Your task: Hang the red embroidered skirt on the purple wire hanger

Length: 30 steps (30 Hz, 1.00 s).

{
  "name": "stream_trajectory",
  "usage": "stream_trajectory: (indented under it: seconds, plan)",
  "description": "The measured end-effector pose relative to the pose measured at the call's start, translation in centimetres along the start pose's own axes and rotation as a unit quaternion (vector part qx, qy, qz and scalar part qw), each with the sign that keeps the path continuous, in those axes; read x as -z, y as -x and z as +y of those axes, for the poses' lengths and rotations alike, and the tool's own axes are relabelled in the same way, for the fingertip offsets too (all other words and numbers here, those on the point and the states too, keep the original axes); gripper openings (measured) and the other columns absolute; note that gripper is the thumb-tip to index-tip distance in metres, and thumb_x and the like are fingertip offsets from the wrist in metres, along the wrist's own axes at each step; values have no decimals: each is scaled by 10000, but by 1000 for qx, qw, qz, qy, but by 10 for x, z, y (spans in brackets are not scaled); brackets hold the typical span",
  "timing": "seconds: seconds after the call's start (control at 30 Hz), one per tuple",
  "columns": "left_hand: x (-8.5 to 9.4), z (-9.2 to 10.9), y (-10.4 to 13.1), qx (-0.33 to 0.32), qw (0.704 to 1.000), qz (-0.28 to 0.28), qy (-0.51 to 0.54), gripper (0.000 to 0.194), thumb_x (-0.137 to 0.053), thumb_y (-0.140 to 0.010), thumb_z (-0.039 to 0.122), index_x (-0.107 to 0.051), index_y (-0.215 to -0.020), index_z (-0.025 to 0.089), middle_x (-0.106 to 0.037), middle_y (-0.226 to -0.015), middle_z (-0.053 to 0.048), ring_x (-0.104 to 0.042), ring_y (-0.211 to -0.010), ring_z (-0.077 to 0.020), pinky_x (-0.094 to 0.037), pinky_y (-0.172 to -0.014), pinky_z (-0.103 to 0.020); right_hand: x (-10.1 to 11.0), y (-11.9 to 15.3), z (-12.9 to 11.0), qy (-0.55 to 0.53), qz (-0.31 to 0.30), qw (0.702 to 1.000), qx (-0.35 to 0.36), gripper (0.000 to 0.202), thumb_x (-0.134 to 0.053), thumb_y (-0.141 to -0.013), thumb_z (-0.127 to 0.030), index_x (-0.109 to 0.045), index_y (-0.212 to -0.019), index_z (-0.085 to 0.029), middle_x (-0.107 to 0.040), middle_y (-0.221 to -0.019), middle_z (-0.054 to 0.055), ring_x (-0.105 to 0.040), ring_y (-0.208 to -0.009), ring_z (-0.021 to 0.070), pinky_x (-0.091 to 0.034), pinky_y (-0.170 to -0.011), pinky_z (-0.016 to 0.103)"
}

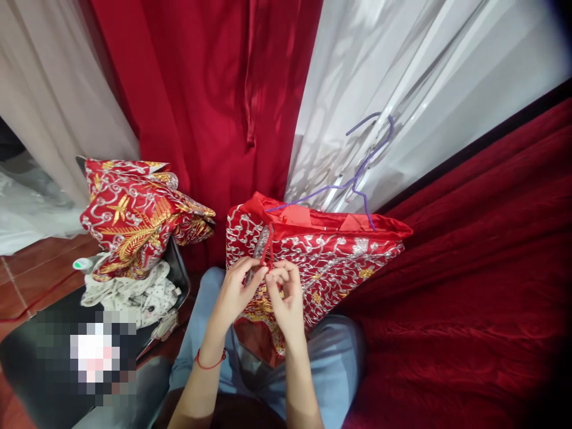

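Note:
Across my knees lies a red garment embroidered in silver and gold, with a plain red satin edge along its top. A purple wire hanger sticks out of that edge, its hook toward the white curtain. Near the garment's upper left, a thin red cord forms a loop. My left hand pinches the cord from one side. From the other side my right hand has its fingertips closed on the cord, close to the left fingertips. The cord's ends are hidden by my fingers.
On the left, another red and gold embroidered cloth is draped over a black chair, with a spotted white cloth beneath it. Red curtains and white curtains hang ahead; dark red drapery covers the right side.

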State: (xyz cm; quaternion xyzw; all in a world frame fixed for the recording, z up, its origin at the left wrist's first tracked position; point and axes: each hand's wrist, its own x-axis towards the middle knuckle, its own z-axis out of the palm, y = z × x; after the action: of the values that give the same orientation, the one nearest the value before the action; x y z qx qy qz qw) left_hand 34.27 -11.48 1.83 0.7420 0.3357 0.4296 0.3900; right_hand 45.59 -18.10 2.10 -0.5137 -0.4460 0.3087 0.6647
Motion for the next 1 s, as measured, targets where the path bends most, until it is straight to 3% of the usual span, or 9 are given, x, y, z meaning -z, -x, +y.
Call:
stream_trajectory:
  seconds: [0.13,0.27,0.4,0.57,0.83,0.9,1.0]
  plan:
    - [2,-6,-2,-14,994,-11,104,151,-569,-947,362,-570,-973,213,-628,-990,-43,-595,-938,-173,-458,-885,-284,9,1,-4,-86,-80,993,-34,231,-562,-945,-347,-472,-1134,-250,-494,-739,-51,-452,-598,99,-376,-574,241]
    - [4,-10,-2,15,979,-39,199,183,-526,-971,385,-533,-924,208,-561,-844,-2,-538,-783,-131,-440,-750,-235,12,1,-5,-119,-79,988,-52,206,-537,-943,-347,-477,-1120,-261,-432,-712,-66,-353,-546,86,-295,-522,231]
    - [5,-11,-1,47,979,-95,175,186,-542,-970,383,-557,-967,198,-549,-745,26,-476,-666,-103,-384,-649,-216,11,-2,-3,-69,-59,995,-41,218,-581,-928,-367,-499,-1098,-258,-349,-682,-72,-317,-572,97,-288,-539,233]
    - [8,-10,-3,27,989,-85,116,240,-538,-968,396,-611,-889,181,-587,-754,16,-487,-676,-104,-391,-660,-216,10,-3,1,4,-52,998,-35,206,-577,-939,-389,-534,-1077,-243,-321,-691,-67,-326,-616,107,-308,-589,244]
    - [15,-13,-4,20,996,-31,78,252,-559,-950,425,-622,-865,196,-621,-795,3,-547,-741,-129,-438,-735,-234,16,-5,1,99,-74,991,-44,261,-523,-969,-441,-618,-933,-201,-437,-679,-46,-367,-619,111,-305,-597,257]
    - [18,-17,-5,24,997,20,77,243,-576,-937,432,-628,-870,204,-615,-791,5,-552,-735,-130,-445,-723,-232,22,-6,1,110,-41,993,-30,272,-523,-969,-444,-615,-890,-200,-452,-680,-41,-382,-620,114,-314,-599,258]
    - [22,-24,-6,35,984,156,79,254,-583,-929,445,-621,-875,200,-602,-771,6,-554,-714,-126,-456,-698,-224,31,-10,2,101,60,993,-8,266,-553,-950,-453,-599,-866,-205,-459,-696,-34,-392,-621,119,-323,-593,258]
